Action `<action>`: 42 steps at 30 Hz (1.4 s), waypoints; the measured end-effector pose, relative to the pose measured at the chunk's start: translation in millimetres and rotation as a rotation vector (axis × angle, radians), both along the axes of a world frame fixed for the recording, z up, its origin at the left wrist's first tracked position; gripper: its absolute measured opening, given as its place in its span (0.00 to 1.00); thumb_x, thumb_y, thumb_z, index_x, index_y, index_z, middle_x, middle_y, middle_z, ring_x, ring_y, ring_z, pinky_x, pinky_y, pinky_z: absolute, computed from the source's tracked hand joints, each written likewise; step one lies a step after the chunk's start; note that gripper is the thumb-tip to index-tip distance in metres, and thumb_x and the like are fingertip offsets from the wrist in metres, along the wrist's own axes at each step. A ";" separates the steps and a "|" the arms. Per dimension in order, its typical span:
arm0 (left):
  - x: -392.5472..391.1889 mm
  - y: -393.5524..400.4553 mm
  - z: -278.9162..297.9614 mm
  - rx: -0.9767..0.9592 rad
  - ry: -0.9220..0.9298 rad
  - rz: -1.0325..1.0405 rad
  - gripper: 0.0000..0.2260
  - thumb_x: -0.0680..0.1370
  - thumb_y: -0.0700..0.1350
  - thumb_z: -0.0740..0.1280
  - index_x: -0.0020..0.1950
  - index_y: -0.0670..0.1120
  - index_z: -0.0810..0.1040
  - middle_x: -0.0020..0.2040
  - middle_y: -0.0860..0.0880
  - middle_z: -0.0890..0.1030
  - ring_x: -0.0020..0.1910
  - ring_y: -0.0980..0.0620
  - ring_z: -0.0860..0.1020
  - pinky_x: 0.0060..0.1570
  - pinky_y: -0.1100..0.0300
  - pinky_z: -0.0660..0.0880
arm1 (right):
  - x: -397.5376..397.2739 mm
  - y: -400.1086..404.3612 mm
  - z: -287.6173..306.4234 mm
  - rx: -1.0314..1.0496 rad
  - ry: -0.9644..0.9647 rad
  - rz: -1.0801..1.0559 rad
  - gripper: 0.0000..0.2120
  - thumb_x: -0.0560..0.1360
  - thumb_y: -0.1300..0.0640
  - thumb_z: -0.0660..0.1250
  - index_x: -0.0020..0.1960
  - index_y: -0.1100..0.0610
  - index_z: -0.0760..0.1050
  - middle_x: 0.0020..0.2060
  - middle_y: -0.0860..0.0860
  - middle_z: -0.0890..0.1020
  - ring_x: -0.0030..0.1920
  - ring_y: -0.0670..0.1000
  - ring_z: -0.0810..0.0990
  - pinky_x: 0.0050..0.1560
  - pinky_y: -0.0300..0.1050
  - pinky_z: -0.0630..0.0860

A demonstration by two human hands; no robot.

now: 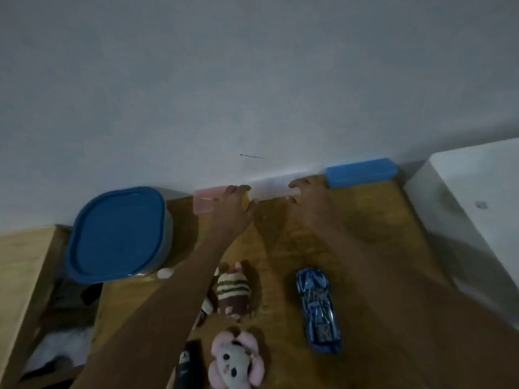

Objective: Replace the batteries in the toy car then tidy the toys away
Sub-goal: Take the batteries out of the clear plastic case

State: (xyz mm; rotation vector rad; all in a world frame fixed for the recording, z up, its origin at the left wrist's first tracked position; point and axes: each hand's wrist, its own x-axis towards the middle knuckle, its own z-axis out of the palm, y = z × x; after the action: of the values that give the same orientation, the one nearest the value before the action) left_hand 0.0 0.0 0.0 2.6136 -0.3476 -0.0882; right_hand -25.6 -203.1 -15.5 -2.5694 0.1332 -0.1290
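Note:
The blue toy car (pixel 318 310) lies on the wooden table (pixel 365 220), near its front right. Both my arms stretch to the far edge by the wall. There a clear plastic box (pixel 271 191) sits between a pink box (pixel 205 202) and a blue box (pixel 361 172). My left hand (pixel 234 204) curls round the clear box's left end and my right hand (pixel 309 192) round its right end. A striped plush toy (pixel 233 293) and a pink-and-white plush (pixel 236 360) lie under my left arm. What is inside the clear box is too blurred to tell.
A large container with a blue lid (pixel 118 234) stands at the left. A white bin (pixel 477 209) fills the right side. A black object (pixel 187 363) and a small white piece (pixel 164 273) lie near my left forearm. An open wooden shelf (pixel 25 276) sits at the far left.

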 end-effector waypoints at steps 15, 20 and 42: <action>43.9 -17.9 -82.4 -0.280 0.014 0.226 0.22 0.75 0.46 0.73 0.69 0.47 0.77 0.60 0.47 0.83 0.56 0.47 0.80 0.53 0.46 0.82 | 35.3 -23.1 -63.7 0.213 0.009 -0.190 0.22 0.76 0.53 0.72 0.69 0.48 0.74 0.69 0.54 0.74 0.69 0.55 0.73 0.68 0.52 0.74; 37.5 -20.3 -75.9 -0.405 0.081 0.252 0.29 0.75 0.39 0.74 0.75 0.49 0.71 0.66 0.47 0.79 0.56 0.54 0.80 0.55 0.55 0.82 | 45.4 -25.5 -52.3 0.266 -0.039 -0.232 0.22 0.75 0.44 0.71 0.67 0.48 0.77 0.64 0.53 0.75 0.64 0.52 0.74 0.61 0.45 0.77; 28.2 -15.1 -86.6 -0.480 0.032 0.224 0.40 0.76 0.38 0.73 0.82 0.52 0.55 0.66 0.46 0.80 0.60 0.60 0.77 0.59 0.55 0.80 | 52.2 -12.3 -58.3 -0.053 -0.132 0.062 0.18 0.75 0.46 0.69 0.60 0.54 0.78 0.56 0.51 0.79 0.56 0.52 0.75 0.54 0.49 0.77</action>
State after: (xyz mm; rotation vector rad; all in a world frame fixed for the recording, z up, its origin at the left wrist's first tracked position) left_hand 28.2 -15.1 -86.6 2.1543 -0.0511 0.0280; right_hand 26.6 -215.4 -73.8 -2.6051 0.0002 -0.2808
